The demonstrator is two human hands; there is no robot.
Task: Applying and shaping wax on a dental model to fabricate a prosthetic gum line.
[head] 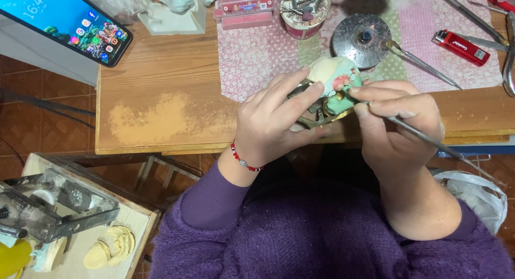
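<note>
Green and cream plaster, a dental model (335,78) on a metal hinged frame, sits above the front edge of the wooden table (161,75). The left hand (276,123) is wrapped around the frame, fingers closed on it from the left. The right hand (394,123) pinches a thin metal tool (429,142) like a pen, its tip on the model's pink part. Behind lie a red lighter (461,47), a round metal burner (362,39) and a phone (64,24).
</note>
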